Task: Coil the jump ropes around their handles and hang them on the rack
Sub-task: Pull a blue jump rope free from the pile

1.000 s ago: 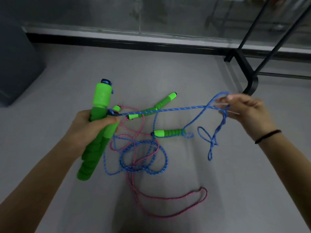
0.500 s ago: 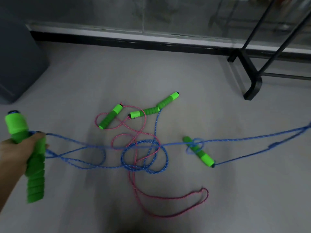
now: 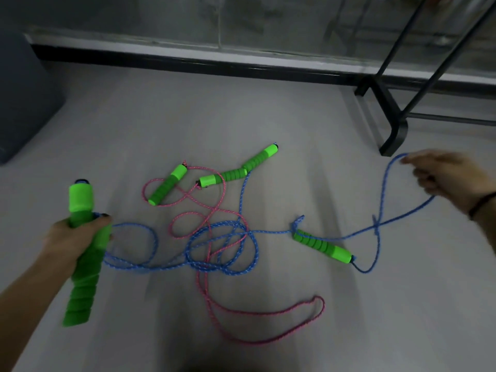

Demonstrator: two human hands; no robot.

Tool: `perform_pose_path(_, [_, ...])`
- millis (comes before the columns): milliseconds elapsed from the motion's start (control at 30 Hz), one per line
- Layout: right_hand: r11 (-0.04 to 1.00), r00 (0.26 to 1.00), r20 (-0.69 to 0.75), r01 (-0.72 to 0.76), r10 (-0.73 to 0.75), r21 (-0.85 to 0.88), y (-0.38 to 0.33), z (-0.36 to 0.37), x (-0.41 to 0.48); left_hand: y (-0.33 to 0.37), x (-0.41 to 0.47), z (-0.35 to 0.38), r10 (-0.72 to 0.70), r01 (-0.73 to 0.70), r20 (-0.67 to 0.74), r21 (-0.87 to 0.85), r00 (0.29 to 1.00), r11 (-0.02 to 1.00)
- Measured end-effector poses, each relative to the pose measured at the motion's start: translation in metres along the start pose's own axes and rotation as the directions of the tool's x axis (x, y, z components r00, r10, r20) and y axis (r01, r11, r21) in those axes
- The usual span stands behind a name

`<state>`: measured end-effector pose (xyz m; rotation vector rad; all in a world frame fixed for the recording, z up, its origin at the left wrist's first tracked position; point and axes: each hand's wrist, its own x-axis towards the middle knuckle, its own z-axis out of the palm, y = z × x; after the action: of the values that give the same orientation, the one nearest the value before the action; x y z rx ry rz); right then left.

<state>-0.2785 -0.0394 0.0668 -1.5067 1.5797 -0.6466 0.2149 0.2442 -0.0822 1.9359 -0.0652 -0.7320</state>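
My left hand (image 3: 75,237) grips a green foam handle (image 3: 80,264) upright at the lower left, with blue rope (image 3: 228,234) running from it across the floor. My right hand (image 3: 453,178) at the right edge holds a loop of that blue rope (image 3: 386,189). Another green handle (image 3: 323,247) lies on the floor between my hands, knotted into the blue rope. A pink rope (image 3: 268,310) lies tangled under the blue one, near three more green handles (image 3: 167,187) (image 3: 222,177) (image 3: 259,158) on the floor.
The black metal rack's foot and slanted legs (image 3: 393,122) stand at the upper right. A dark grey block (image 3: 24,103) sits at the far left. A black baseboard (image 3: 188,63) runs along the wall ahead. The floor is grey.
My right hand, out of view half a second ago, is back in frame with the blue loop. My left hand has moved in and up from the far left edge.
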Motion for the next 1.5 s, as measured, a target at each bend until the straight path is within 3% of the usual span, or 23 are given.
perform_pose_path(133, [0.900,0.977,0.160,-0.061,0.142,-0.431,0.047,0.070,0.005,0.011,-0.033,0.031,0.016,-0.025,0.135,0.065,0.991,0.998])
perform_pose_path(233, [0.651,0.942,0.207,-0.015,0.263,-0.759,0.098,0.120,0.012,0.007,-0.031,0.035,0.021,-0.028,0.183,0.034,0.983,0.999])
perform_pose_path(500, [0.463,0.948,0.174,0.032,0.268,-0.886,0.172,0.188,-0.020,0.002,-0.029,0.040,0.011,-0.018,0.252,0.025,0.968,1.000])
perform_pose_path(567, [0.505,0.953,0.190,0.046,0.236,-0.862,0.164,0.191,-0.016,-0.001,-0.031,0.040,-0.011,-0.002,0.249,0.051,0.968,0.999])
perform_pose_path(633, [0.681,0.955,0.227,0.038,0.191,-0.731,0.148,0.190,-0.012,-0.005,-0.034,0.044,-0.039,0.030,0.269,0.038,0.962,0.999])
perform_pose_path(733, [0.960,0.944,0.316,-0.002,0.094,-0.280,0.113,0.193,-0.020,-0.006,-0.047,0.056,-0.076,0.096,0.356,-0.040,0.932,0.995])
perform_pose_path(800, [0.980,0.895,0.442,-0.138,0.062,0.142,0.083,0.202,-0.036,-0.001,-0.062,0.068,-0.071,0.113,0.437,-0.071,0.896,0.991])
perform_pose_path(867, [0.894,0.817,0.577,-0.260,0.003,0.364,0.056,0.214,-0.056,0.005,-0.079,0.083,-0.079,0.130,0.504,-0.067,0.860,0.989])
perform_pose_path(933, [0.898,0.750,0.655,-0.221,-0.093,0.380,0.035,0.229,-0.079,0.010,-0.100,0.100,-0.076,0.140,0.552,-0.075,0.831,0.987])
perform_pose_path(1033, [0.952,0.663,0.723,-0.048,-0.196,0.302,0.023,0.252,-0.106,0.016,-0.124,0.122,-0.009,0.130,0.605,-0.158,0.796,0.979])
perform_pose_path(1167, [0.982,0.782,0.596,0.179,-0.184,0.068,0.014,0.241,-0.092,0.021,-0.117,0.123,0.001,0.153,0.598,-0.208,0.801,0.966])
perform_pose_path(1233, [0.978,0.853,0.491,0.208,-0.178,-0.006,0.006,0.215,-0.073,0.021,-0.102,0.110,0.005,0.128,0.555,-0.201,0.832,0.971])
perform_pose_path(1300, [0.987,0.898,0.412,0.154,-0.156,0.039,0.002,0.186,-0.058,0.018,-0.086,0.095,0.023,0.055,0.475,-0.149,0.880,0.987])
perform_pose_path(1400, [0.988,0.932,0.333,0.112,-0.142,0.106,-0.002,0.148,-0.046,0.004,-0.061,0.075,0.055,-0.068,0.315,0.031,0.948,0.997])
perform_pose_path(1500, [0.977,0.945,0.259,0.169,-0.198,0.130,-0.013,0.123,-0.043,-0.014,-0.043,0.070,-0.005,-0.081,0.254,0.329,0.967,0.941])
